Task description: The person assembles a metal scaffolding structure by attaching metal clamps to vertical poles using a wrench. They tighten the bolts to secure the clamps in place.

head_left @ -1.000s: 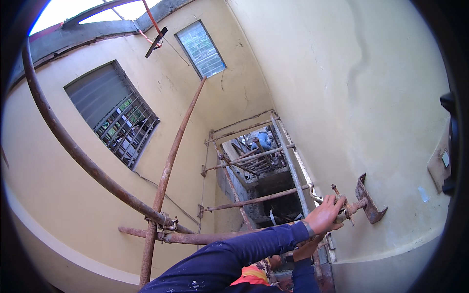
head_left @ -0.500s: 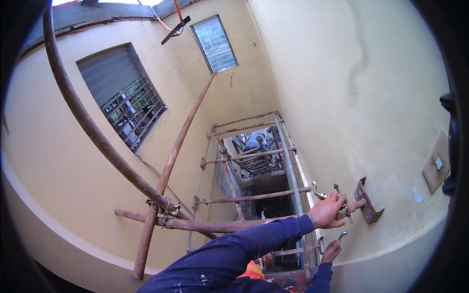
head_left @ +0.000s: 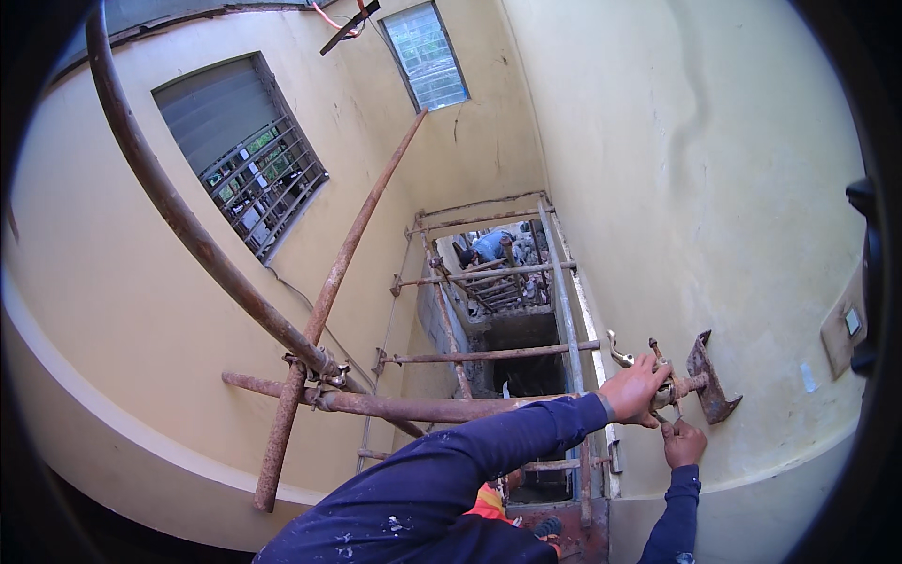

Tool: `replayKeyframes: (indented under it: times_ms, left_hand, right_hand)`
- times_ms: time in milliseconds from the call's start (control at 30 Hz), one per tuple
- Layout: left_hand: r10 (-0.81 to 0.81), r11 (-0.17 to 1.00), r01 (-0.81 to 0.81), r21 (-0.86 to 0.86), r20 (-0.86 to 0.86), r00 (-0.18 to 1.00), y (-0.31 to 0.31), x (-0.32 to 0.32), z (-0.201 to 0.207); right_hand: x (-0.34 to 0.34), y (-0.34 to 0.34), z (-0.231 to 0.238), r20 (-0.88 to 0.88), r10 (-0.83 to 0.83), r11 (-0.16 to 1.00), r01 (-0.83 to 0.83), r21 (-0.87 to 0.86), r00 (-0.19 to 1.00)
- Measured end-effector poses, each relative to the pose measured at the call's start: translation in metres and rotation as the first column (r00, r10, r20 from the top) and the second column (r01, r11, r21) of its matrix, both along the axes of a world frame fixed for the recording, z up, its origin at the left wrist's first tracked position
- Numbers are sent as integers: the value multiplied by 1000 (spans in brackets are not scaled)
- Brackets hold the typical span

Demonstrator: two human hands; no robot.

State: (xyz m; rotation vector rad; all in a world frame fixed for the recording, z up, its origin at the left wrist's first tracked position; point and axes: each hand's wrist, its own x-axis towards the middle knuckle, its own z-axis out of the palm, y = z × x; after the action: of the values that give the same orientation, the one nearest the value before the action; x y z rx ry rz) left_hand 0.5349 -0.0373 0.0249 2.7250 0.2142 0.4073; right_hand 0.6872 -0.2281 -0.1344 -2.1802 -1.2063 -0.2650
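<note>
My left hand (head_left: 635,388) is closed around a rusty scaffold clamp (head_left: 665,393) at the right end of a horizontal pipe (head_left: 413,406). The left forearm, in a dark blue sleeve, lies across part of that pipe. Just below the clamp, my right hand (head_left: 684,443) grips a small metal wrench (head_left: 660,419), mostly hidden by the fingers, its head up against the clamp's underside. Beyond the clamp, a short rusty stem carries a bent steel plate (head_left: 712,381) by the right wall. A loose-looking coupler piece (head_left: 619,349) sticks up left of my left hand.
A slanted rusty pipe (head_left: 357,254) and a long curved-looking pipe (head_left: 178,207) cross the horizontal one at left. Scaffold frames (head_left: 498,355) drop into a deep gap below. Far down, a person in blue (head_left: 489,246) bends over rubble. Someone in orange (head_left: 488,504) shows beneath my arm.
My right hand has moved up and right, bringing the wrench to the clamp. My left hand stays on the clamp. The view has tilted slightly downward.
</note>
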Motion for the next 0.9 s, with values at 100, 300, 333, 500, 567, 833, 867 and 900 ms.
replayKeyframes:
  times_ms: [100, 300, 333, 500, 567, 833, 867, 900]
  left_hand:
    - [-3, 1000, 2, -18, -50, 999, 2, 4, 0]
    - [-30, 999, 31, -26, 20, 999, 1, 7, -6]
    - [-30, 999, 30, -23, 13, 999, 3, 6, -7]
    - [-12, 998, 10, -60, -40, 999, 1, 4, 0]
    - [-9, 996, 3, -87, -70, 997, 1, 3, 6]
    - [-50, 998, 47, -44, -70, 996, 2, 3, -6]
    - [-55, 997, 51, -51, -66, 996, 0, 4, -4]
    - [-61, 997, 59, -46, -50, 997, 1, 11, -1]
  right_hand:
    - [7, 6, 2, 20, 32, 999, -32, 16, 999]
    - [13, 21, -56, -49, 27, 997, -23, 73, 998]
    - [2, 30, -63, -230, 85, 993, -63, 98, 970]
    - [-3, 34, -75, -216, 61, 994, -40, 103, 974]
    - [-2, 32, -79, -254, 67, 996, -50, 73, 965]
    - [-54, 64, -110, -267, -168, 881, 266, 391, 949]
    - [-61, 63, -130, -435, -139, 909, 289, 301, 890]
    - [-87, 82, -125, -431, -234, 830, 410, 378, 871]
